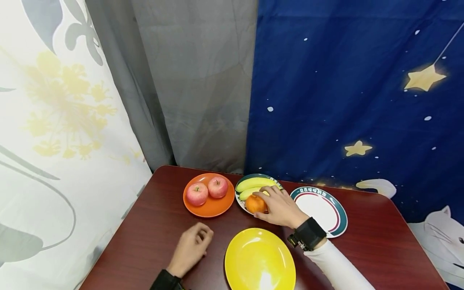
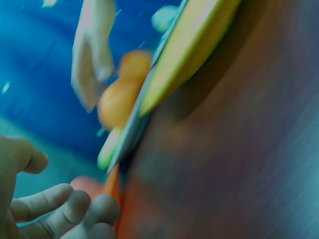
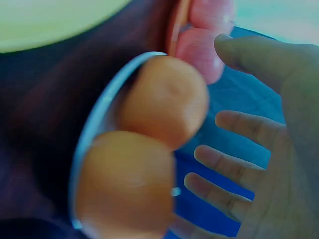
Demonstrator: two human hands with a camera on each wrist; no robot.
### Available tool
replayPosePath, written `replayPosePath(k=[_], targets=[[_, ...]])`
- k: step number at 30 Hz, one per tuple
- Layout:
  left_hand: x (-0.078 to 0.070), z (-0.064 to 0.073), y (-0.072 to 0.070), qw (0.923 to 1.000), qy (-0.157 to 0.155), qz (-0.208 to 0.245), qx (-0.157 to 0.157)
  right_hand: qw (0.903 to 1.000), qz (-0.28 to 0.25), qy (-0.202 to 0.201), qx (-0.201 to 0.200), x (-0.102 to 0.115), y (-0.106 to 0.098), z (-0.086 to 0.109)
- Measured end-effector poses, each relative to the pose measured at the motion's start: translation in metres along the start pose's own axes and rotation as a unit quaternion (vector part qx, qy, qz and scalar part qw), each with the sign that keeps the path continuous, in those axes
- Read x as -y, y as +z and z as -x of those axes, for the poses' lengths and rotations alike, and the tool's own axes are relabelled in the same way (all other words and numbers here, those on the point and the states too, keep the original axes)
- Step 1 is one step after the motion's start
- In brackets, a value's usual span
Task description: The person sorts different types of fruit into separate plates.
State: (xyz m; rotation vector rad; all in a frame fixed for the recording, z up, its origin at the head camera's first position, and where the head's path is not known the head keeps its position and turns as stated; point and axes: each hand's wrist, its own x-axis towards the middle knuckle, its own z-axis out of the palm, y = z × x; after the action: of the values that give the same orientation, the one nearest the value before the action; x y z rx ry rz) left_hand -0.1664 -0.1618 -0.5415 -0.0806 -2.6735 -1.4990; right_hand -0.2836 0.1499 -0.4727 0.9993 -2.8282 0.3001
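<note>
My right hand (image 1: 280,207) reaches over the patterned plate (image 1: 239,202) at the back, its fingers above an orange (image 1: 255,204) and beside two bananas (image 1: 253,184). In the right wrist view, the straight, spread fingers stand apart from two oranges (image 3: 124,184) on that plate; in the head view, the hand covers one of them. My left hand (image 1: 191,247) hovers over the table in front of the orange plate (image 1: 214,210), fingers loosely bent and holding nothing. Thumb and fingers are apart in the left wrist view. Two apples (image 1: 197,194) lie on the orange plate.
A yellow plate (image 1: 260,259) sits at the front, between my hands. Behind my right wrist is a white plate with a green rim (image 1: 342,219). The dark red table (image 1: 380,241) ends at a grey curtain (image 1: 203,100) and a blue starry curtain (image 1: 326,80).
</note>
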Motion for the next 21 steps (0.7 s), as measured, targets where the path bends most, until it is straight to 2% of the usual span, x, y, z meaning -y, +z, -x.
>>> replayPosePath(k=[4,8,14,17,21], targets=[[-0.005,0.009,0.025,0.9974,0.042,-0.045,0.038,0.9995,0.018,0.000,-0.027,-0.005,0.012,0.005],[-0.010,0.005,0.039,0.9946,0.041,-0.046,0.083,0.9991,0.018,0.010,-0.036,-0.012,0.023,0.007],[-0.012,-0.004,0.052,0.9866,0.044,-0.057,0.146,0.9990,0.002,0.036,-0.027,-0.020,0.036,0.007],[-0.009,-0.005,0.055,0.9836,0.050,-0.062,0.162,0.9986,-0.001,0.043,-0.031,-0.022,0.039,0.009],[-0.005,-0.009,0.052,0.9818,0.054,-0.056,0.173,0.9983,-0.007,0.038,-0.044,-0.027,0.040,0.008]])
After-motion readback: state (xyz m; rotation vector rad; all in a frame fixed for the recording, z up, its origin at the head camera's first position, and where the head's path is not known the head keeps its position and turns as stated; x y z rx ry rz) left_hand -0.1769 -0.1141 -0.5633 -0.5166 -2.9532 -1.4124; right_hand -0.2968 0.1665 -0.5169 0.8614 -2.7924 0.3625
